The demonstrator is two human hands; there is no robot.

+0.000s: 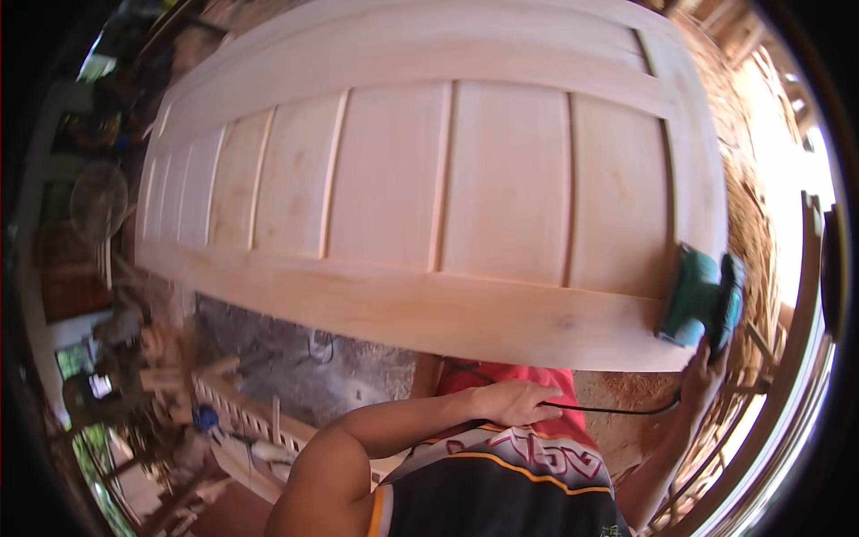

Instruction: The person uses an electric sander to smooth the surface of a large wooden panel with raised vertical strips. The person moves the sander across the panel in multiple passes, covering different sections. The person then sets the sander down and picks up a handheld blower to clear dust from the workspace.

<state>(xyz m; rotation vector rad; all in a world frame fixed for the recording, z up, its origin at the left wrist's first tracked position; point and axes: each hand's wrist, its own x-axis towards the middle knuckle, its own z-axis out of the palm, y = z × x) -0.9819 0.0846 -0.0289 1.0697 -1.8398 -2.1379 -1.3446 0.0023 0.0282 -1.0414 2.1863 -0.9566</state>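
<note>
A large wooden panel door (402, 181) of pale bare wood lies before me, its recessed panels divided by narrow strips. On its near right corner sits a teal electric finishing sander (691, 295). My right hand (706, 376) grips the sander's dark handle end; the handle hides part of my fingers. From there a black power cord (611, 409) runs left to my left hand (513, 401). My left hand holds the cord in front of my waist, over red shorts (564, 389), with the fingers mostly extended.
Wood shavings (751, 221) are heaped beyond the door's right end, beside long timber lengths (798, 335). A slotted wooden piece (248, 409) and a blue object (205, 417) lie at lower left. A round fan (99, 201) stands at far left.
</note>
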